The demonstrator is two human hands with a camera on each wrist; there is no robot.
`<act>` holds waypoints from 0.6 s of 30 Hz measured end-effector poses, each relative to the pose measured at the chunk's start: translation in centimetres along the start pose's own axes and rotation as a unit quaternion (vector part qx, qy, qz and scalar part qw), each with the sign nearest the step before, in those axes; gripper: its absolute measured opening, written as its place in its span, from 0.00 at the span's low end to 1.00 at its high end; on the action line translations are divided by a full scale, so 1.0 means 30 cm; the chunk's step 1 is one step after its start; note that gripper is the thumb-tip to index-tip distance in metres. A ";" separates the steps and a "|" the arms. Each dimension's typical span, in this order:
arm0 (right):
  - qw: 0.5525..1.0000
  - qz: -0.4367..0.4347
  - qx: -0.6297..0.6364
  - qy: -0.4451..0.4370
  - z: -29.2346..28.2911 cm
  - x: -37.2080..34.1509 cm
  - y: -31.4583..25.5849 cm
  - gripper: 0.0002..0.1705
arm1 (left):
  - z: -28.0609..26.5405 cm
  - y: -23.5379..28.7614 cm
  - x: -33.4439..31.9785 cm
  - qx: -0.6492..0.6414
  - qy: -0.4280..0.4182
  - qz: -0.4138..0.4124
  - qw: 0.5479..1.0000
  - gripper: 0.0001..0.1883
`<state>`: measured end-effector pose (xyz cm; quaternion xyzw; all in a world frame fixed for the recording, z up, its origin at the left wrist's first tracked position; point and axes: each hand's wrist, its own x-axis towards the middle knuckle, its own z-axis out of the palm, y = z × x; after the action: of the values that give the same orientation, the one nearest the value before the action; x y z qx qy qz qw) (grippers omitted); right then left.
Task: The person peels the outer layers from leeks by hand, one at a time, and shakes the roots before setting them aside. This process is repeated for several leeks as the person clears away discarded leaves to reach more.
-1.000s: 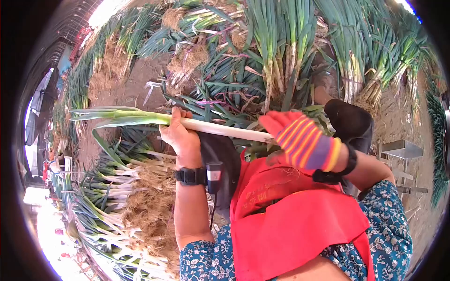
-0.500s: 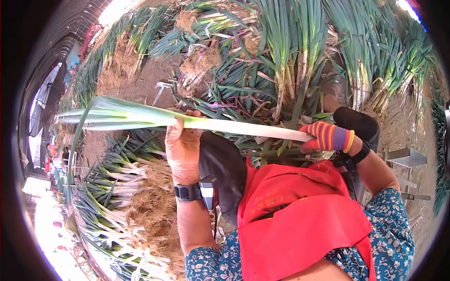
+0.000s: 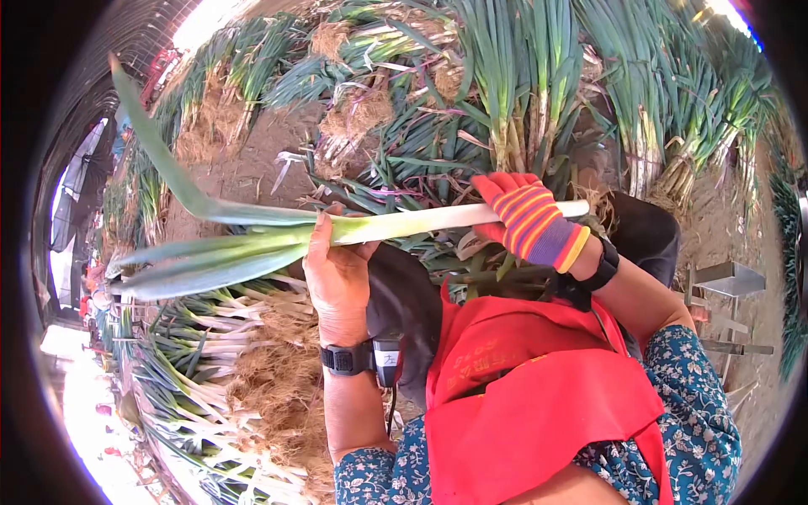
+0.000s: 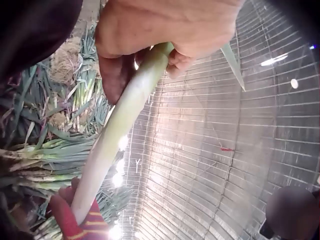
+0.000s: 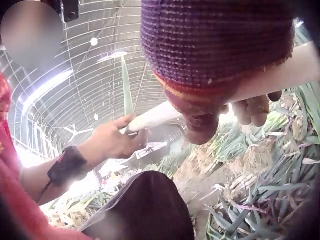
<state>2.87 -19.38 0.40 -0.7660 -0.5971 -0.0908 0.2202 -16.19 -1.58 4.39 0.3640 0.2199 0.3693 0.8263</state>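
A leek with a long white shank and spreading green leaves lies nearly level in front of me. My bare left hand holds it where the white turns to green, thumb and fingers around it in the left wrist view. My right hand, in a striped glove with red fingers, grips the shank near its white end, which juts out to the right past the glove. One long leaf bends up and away at the far left. From the right wrist view, the gloved thumb lies against the shank.
Rooted leeks are piled beside my left forearm. Upright bunches stand ahead, with loose leaves on the ground before my knees. A metal stand is at the right. A red apron covers my lap.
The gloved hand has shifted from the white end a little way toward the left hand, leaving that end sticking out. The leaves have spread apart, with one now bent upward.
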 end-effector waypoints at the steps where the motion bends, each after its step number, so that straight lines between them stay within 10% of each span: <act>1: 0.998 -0.021 0.026 0.058 -0.002 0.020 -0.013 0.35 | 0.001 -0.001 -0.005 0.004 0.005 -0.002 1.000 0.11; 8: 0.971 -0.109 0.114 0.181 -0.014 0.174 -0.225 0.35 | 0.078 -0.113 -0.033 -0.005 0.048 0.022 0.999 0.14; 11: 0.994 -0.062 0.070 0.050 0.012 0.206 -0.242 0.24 | 0.053 -0.134 -0.025 -0.017 0.057 0.027 0.998 0.14; 18: 0.982 -0.051 0.161 0.083 0.070 0.163 -0.007 0.18 | 0.027 -0.079 -0.076 0.002 0.105 0.062 0.993 0.12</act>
<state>3.74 -14.14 0.55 -0.6789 -0.6218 -0.0676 0.3845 -16.03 -4.79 3.31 0.3376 0.2827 0.4559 0.7735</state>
